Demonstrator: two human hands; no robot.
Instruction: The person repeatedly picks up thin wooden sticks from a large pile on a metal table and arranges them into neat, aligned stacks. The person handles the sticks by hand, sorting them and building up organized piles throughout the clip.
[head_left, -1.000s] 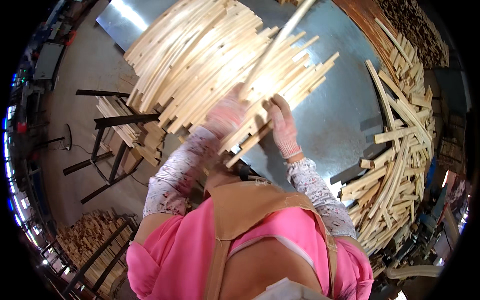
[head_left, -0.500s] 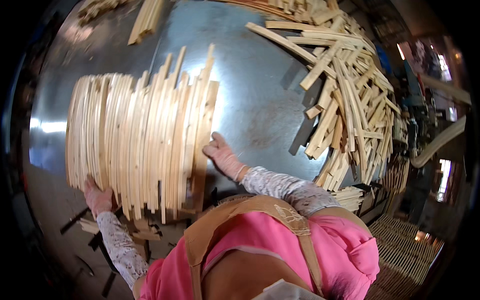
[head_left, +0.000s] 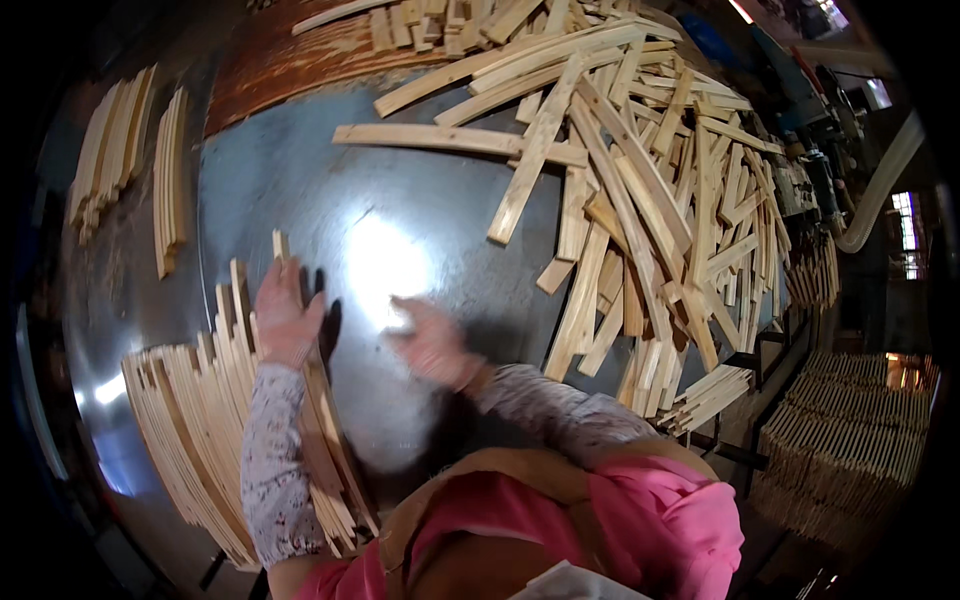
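A row of narrow wooden strips (head_left: 195,420) lies side by side at the left, with uneven far ends. My left hand (head_left: 288,318), in a thin pale glove, rests over the right part of this row. Its fingers point away from me and the thumb stands apart; the end of one strip shows just past the fingertips. My right hand (head_left: 432,342), also gloved and slightly blurred, is above the bare metal to the right of the row. Its fingers reach left, spread, with nothing visible in them. My left forearm covers part of the strips.
A loose heap of wooden pieces (head_left: 650,210) spreads over the right and far side of the metal table (head_left: 440,200). Small bundles of strips (head_left: 112,150) lie at the far left. Stacked slats (head_left: 840,440) stand beyond the table at the right.
The view has shifted, with the heap showing more. My left hand has gone from the row's near left end to its right part. My right hand has come away from the row's right edge.
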